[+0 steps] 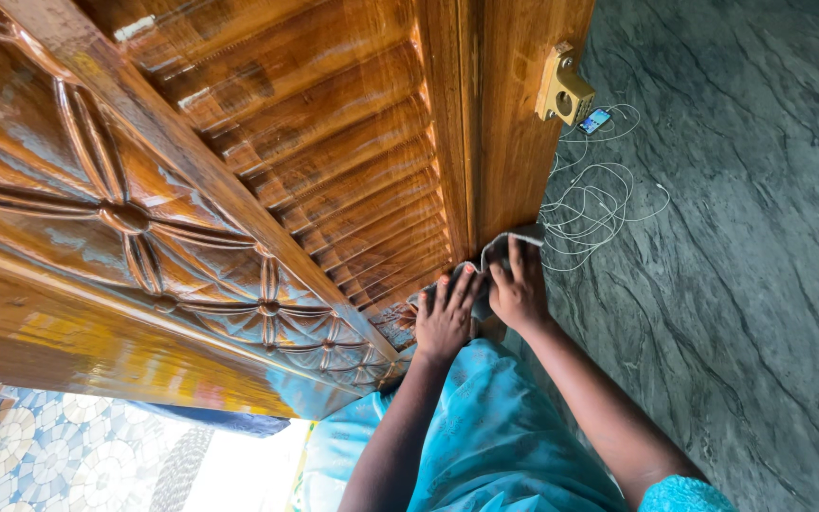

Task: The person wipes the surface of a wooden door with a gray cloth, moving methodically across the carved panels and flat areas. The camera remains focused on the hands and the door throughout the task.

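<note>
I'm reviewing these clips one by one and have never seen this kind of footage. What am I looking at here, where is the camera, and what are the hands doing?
There is one picture, from a camera worn on a person's head, looking down. No machine: two bare hands. Both rest against the lower part of a glossy carved wooden door. The right hand presses a grey cloth to the door's edge; the left hand lies flat beside it, touching the cloth's other end. A brass lock fitting sits on the door edge. On the grey stone floor lie a phone and tangled white cables. The person wears turquoise clothing.

Door (239, 190) blocks left; cables (590, 204) on floor (760, 284) right.
</note>
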